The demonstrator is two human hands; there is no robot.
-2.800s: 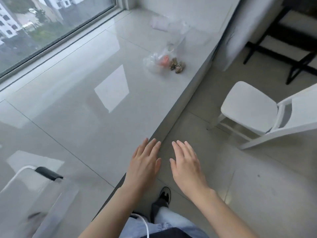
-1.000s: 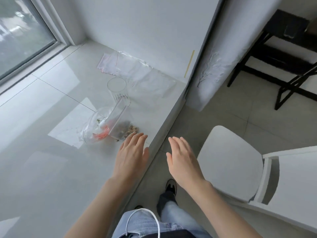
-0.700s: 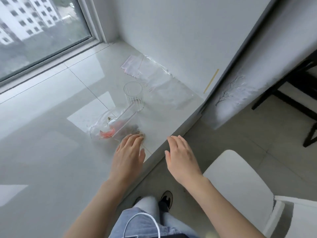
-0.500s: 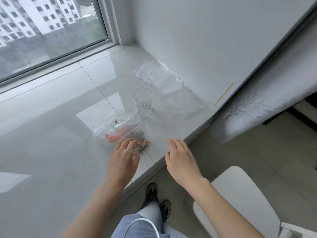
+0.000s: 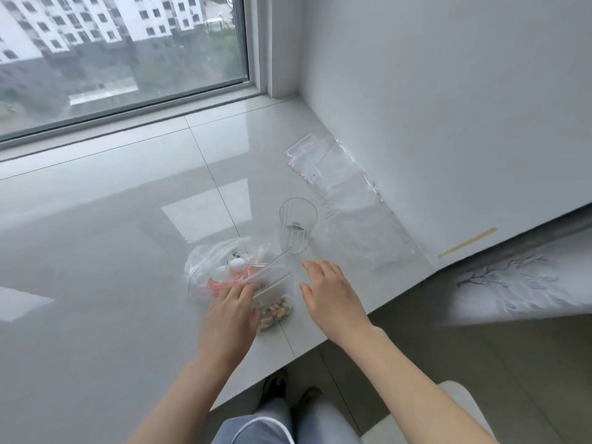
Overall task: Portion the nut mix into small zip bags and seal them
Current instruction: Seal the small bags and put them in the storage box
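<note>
A clear zip bag of nut mix (image 5: pixel 272 283) lies on the glossy white sill (image 5: pixel 128 299), with brown nuts (image 5: pixel 276 311) at its near end. Behind it is a rumpled clear bag (image 5: pixel 221 267) with red and white things inside. My left hand (image 5: pixel 229 318) is on the zip bag, its fingers curled over the red-lined rim. My right hand (image 5: pixel 333 296) hovers just to the right of that bag, fingers straight and holding nothing. An empty ribbed glass (image 5: pixel 298 225) stands upright behind the bags. Several flat empty small zip bags (image 5: pixel 346 200) lie along the wall.
The sill's front edge (image 5: pixel 320 344) runs diagonally under my right wrist, with floor and my shoes below. A wall (image 5: pixel 448 107) closes the right side and a window (image 5: pixel 121 52) the back. A pale curtain (image 5: pixel 512 286) hangs at right; a white chair seat (image 5: pixel 461 408) is at bottom right.
I have stepped along the sill to the bags. My left hand moved onto the zip bag and curled over its rim. My right hand came forward over the sill beside it.
</note>
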